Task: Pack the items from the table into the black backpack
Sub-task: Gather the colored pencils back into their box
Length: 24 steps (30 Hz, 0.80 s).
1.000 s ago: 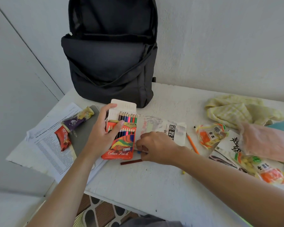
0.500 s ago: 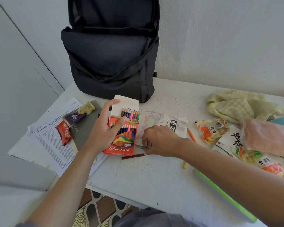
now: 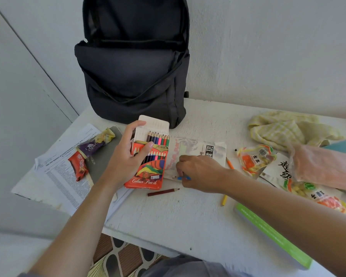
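The black backpack (image 3: 134, 76) stands unzipped against the wall at the back of the white table (image 3: 168, 216). My left hand (image 3: 126, 156) grips an open red box of colour pencils (image 3: 150, 168), flap up, pencil tips showing. Just right of the box, my right hand (image 3: 200, 172) pinches a blue pencil (image 3: 185, 178) lying on a printed paper packet (image 3: 198, 150). A dark red pencil (image 3: 163, 192) lies loose below the box. An orange pencil (image 3: 229, 163) and a yellow pencil (image 3: 224, 200) lie partly hidden by my right forearm.
Left: printed papers (image 3: 56, 176), a grey notebook (image 3: 106, 154), a red snack (image 3: 78, 166) and a purple snack (image 3: 96, 142). Right: a yellow checked cloth (image 3: 284, 128), snack bags (image 3: 254, 158), a pink plastic bag (image 3: 324, 166), a green-edged book (image 3: 274, 236) near the front edge.
My right hand shifted slightly and now pinches a blue pencil by the box's lower right. The left hand still holds the box. The head view has shifted a little.
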{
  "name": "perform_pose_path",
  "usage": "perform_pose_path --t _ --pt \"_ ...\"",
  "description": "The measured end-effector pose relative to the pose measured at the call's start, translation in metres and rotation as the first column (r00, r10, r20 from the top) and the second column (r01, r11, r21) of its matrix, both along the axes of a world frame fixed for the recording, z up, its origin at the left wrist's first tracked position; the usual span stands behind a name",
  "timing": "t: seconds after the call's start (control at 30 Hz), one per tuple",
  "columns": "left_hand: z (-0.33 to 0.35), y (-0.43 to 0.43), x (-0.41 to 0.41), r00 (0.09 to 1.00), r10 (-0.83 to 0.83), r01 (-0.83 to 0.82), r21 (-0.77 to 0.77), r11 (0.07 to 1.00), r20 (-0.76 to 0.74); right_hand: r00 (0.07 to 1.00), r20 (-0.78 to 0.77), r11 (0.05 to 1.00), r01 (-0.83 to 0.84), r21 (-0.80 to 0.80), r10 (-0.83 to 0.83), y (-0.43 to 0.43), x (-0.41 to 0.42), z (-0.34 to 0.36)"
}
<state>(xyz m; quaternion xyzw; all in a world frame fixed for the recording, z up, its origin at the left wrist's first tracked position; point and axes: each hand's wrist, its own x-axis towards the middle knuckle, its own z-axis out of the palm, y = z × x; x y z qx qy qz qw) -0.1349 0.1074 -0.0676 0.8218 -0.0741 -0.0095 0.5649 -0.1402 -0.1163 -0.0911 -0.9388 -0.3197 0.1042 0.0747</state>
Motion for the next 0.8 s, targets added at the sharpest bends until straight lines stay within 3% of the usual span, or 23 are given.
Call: perform_pose_path --t 0.17,0.27,0.33,0.43,0.5,0.57,0.6,0.7,0.8 --pt "0.001 -0.006 0.003 0.999 -0.038 0.038 0.028 0.999 0.016 0.990 0.042 0.991 0.136 0.017 -0.137 -0.020 0.009 -0.008" --pt "0.005 -0.008 0.006 0.998 -0.055 0.054 0.033 0.998 0.020 0.976 -0.032 0.974 0.217 0.064 -0.215 -0.027 0.017 -0.008" --pt "0.006 -0.010 0.010 0.998 -0.063 0.063 0.035 0.997 0.018 0.943 -0.142 0.926 0.325 0.192 -0.301 -0.029 0.023 -0.004" --pt "0.010 -0.014 0.015 0.997 -0.070 0.069 0.053 0.996 0.023 0.848 -0.321 0.727 0.528 0.439 -0.423 -0.033 0.035 0.010" --pt "0.014 -0.019 0.018 0.996 -0.083 0.081 0.069 0.994 0.025 0.766 -0.506 0.452 0.643 0.618 -0.398 -0.034 0.038 0.026" --pt "0.017 -0.025 0.021 0.994 -0.108 0.106 0.079 0.991 0.021 0.763 -0.584 0.197 0.640 0.743 -0.278 -0.036 0.040 0.044" --pt "0.018 -0.029 0.023 0.992 -0.125 0.123 0.074 0.990 0.019 0.781 -0.578 0.116 0.613 0.781 -0.236 -0.036 0.041 0.053" --pt "0.026 -0.041 0.024 0.984 -0.179 0.178 0.028 0.984 0.015 0.839 -0.502 0.006 0.514 0.857 -0.212 -0.029 0.045 0.076" --pt "0.034 -0.051 0.025 0.975 -0.220 0.220 0.020 0.975 0.021 0.858 -0.413 0.035 0.443 0.896 -0.305 -0.020 0.049 0.086"
